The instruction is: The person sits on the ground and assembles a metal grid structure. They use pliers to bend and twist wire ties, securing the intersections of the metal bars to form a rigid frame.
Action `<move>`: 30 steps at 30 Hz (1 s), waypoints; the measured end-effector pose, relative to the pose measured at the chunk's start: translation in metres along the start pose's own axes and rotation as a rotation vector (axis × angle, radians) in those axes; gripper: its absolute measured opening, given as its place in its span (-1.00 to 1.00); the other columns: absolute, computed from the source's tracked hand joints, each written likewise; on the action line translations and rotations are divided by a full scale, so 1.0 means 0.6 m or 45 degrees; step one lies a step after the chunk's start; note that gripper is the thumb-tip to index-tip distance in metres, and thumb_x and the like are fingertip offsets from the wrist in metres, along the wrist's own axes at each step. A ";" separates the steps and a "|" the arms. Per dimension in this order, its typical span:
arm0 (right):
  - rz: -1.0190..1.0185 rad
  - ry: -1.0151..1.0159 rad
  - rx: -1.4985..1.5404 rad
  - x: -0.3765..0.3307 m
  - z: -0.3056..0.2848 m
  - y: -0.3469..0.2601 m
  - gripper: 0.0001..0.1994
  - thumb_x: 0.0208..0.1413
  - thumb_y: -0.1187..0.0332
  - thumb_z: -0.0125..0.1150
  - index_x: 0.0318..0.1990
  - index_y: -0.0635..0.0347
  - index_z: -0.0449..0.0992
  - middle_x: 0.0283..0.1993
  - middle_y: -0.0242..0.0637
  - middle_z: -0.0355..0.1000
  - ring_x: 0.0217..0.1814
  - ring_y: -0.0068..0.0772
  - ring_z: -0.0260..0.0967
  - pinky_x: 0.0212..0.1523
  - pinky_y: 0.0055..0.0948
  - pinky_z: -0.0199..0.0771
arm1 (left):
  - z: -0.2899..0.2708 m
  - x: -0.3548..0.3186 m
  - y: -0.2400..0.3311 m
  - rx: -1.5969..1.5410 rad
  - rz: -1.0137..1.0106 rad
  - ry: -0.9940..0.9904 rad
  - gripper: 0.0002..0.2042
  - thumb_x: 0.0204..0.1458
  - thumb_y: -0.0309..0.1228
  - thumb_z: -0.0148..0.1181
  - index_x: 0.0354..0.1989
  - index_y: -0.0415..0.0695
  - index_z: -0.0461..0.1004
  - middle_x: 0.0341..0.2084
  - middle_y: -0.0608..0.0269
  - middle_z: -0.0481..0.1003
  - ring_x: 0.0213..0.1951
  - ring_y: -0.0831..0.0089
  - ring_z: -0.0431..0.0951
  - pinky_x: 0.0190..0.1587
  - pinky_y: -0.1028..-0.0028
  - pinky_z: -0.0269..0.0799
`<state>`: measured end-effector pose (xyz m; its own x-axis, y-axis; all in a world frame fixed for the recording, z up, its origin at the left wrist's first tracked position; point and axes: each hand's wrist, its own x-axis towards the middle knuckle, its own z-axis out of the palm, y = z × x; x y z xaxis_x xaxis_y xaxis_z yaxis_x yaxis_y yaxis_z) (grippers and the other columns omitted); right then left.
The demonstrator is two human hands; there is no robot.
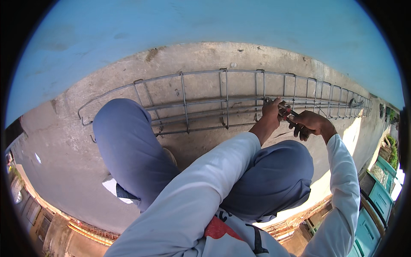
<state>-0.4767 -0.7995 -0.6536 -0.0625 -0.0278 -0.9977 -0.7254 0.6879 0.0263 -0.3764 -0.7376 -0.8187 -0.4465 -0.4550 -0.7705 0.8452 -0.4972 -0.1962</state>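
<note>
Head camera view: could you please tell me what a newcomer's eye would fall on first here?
First, the long steel rebar cage lying across the concrete slab in the upper middle. Next, the two hands meeting at its right part: the left hand grips a bar, and the right hand holds red-handled pliers against it. Below, the person's blue-trousered knees fill the centre.

Grey steel rebar cage (pixel 222 103) lies on mottled grey-brown concrete (pixel 64 171) at centre; a plain blue wall (pixel 192 25) fills the top. Red-handled pliers (pixel 287 112), blue trousers (pixel 128 145), pale sleeves (pixel 201 188), teal boxes (pixel 381 197) lower right.
</note>
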 end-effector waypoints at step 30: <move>-0.509 0.719 -1.136 -0.038 0.075 0.002 -0.57 0.20 0.05 0.26 -0.03 0.27 0.45 -0.24 -0.07 0.57 -0.14 -0.06 0.59 -0.17 -0.07 0.59 | 0.005 -0.022 0.014 0.296 -0.068 0.021 -0.62 0.41 -0.11 -0.18 -0.20 -0.20 0.38 -0.35 0.02 0.58 -0.40 0.16 0.66 -0.43 0.27 0.61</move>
<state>-0.4451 -0.7654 -0.6334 0.1473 -0.6091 -0.7793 -0.9790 -0.2019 -0.0272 -0.3642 -0.7376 -0.8083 -0.4825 -0.4123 -0.7728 0.7292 -0.6779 -0.0937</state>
